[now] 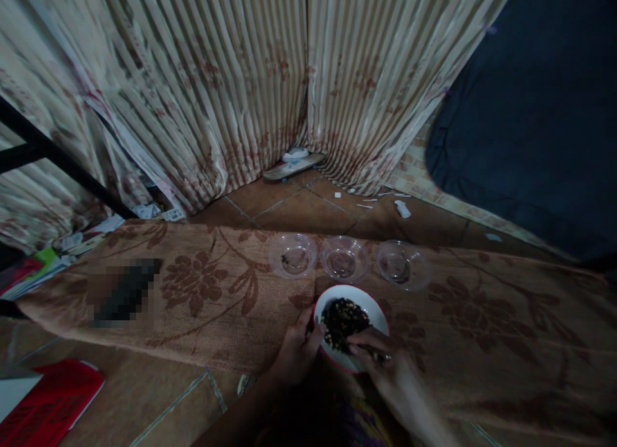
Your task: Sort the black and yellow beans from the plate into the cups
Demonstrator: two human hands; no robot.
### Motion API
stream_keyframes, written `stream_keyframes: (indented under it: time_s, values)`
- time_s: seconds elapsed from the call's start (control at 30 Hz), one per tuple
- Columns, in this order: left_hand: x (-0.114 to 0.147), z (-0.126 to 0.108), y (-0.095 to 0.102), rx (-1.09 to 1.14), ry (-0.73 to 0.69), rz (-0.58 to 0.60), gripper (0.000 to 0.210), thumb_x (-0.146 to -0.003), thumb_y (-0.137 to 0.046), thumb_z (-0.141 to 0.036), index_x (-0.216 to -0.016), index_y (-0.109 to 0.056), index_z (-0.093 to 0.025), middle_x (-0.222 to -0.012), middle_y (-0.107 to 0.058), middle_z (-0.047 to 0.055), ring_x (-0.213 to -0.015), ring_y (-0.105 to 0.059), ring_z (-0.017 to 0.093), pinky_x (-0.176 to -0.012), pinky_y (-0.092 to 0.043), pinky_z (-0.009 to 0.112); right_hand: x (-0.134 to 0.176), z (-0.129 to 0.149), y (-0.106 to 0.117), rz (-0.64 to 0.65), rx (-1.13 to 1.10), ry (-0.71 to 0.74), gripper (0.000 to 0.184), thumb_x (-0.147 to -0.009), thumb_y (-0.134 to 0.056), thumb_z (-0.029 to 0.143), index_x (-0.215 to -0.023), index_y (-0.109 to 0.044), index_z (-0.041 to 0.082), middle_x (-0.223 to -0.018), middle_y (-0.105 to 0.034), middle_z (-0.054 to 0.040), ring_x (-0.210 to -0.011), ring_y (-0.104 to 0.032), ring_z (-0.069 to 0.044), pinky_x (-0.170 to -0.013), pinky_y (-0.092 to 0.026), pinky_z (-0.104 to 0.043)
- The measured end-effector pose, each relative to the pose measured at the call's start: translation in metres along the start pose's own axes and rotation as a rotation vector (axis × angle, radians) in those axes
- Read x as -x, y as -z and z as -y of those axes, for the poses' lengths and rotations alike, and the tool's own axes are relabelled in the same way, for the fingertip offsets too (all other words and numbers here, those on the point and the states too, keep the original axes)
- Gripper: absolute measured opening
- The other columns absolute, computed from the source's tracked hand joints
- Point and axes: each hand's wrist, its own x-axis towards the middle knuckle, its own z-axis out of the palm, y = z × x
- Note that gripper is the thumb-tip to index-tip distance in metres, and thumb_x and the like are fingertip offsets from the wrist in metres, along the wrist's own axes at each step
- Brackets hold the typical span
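A white bowl with a red rim [378, 300] stands on the cloth-covered surface in front of me. Inside lies a heap of dark and pale bits [344, 315], which look like mixed seeds or beans. My left hand [299, 344] grips the bowl's left rim, thumb over the edge. My right hand [380, 363] is closed over the bowl's right side on a thin-handled utensil [384, 355], whose working end I cannot make out. Behind the bowl, three clear plastic bowls stand in a row: left [295, 257], middle [343, 259] and right [398, 265]. A few dark specks show in the left one.
A brown flowered cloth [231, 305] covers the long surface. To the left a dark, pixelated object [126, 292] lies on it. Striped curtains [241, 80] hang behind, with a skateboard [294, 167] on the tiled floor. A red bag [62, 402] is at lower left.
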Motion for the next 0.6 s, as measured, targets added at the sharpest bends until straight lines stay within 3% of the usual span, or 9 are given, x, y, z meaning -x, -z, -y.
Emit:
stream_keyframes:
  time_s: [0.1,0.23,0.4,0.6]
  values:
    - [0.0,0.0,0.0,0.007,-0.003,-0.009,0.042,-0.09,-0.049,-0.037,-0.127,-0.053,-0.018,-0.097,-0.07,0.005,-0.085,-0.063,0.019,-0.08,-0.05,0.029,0.012,-0.012,0.019,-0.045,0.013,-0.097,0.028,-0.085,-0.055,0.043,-0.09,-0.074,0.022,-0.094,-0.073,-0.0072,-0.089,-0.069,-0.022,-0.073,-0.055,-0.028]
    - [-0.001,-0.001,-0.001,0.022,0.014,-0.007,0.041,-0.089,-0.05,-0.036,-0.126,-0.053,-0.018,-0.097,-0.07,0.004,-0.087,-0.063,0.019,-0.081,-0.05,0.03,0.015,-0.029,0.036,-0.226,-0.005,-0.173,0.029,-0.081,-0.061,0.045,-0.093,-0.073,0.021,-0.1,-0.073,-0.0084,-0.094,-0.068,-0.024,-0.079,-0.055,-0.031]
    - [-0.001,0.001,-0.001,0.024,0.008,0.011,0.042,-0.09,-0.048,-0.038,-0.127,-0.052,-0.018,-0.089,-0.069,0.003,-0.084,-0.063,0.019,-0.08,-0.05,0.03,0.008,-0.044,0.035,-0.44,-0.084,-0.148,0.032,-0.076,-0.066,0.047,-0.089,-0.074,0.019,-0.098,-0.073,-0.0111,-0.092,-0.068,-0.025,-0.076,-0.056,-0.034]
    - [0.0,0.002,-0.001,-0.035,0.018,-0.009,0.044,-0.09,-0.048,-0.04,-0.127,-0.053,-0.017,-0.078,-0.067,0.002,-0.081,-0.062,0.019,-0.078,-0.049,0.029,0.009,-0.053,0.029,-0.461,-0.092,-0.104,0.032,-0.077,-0.065,0.047,-0.088,-0.074,0.018,-0.093,-0.074,-0.0112,-0.087,-0.069,-0.025,-0.074,-0.056,-0.035]
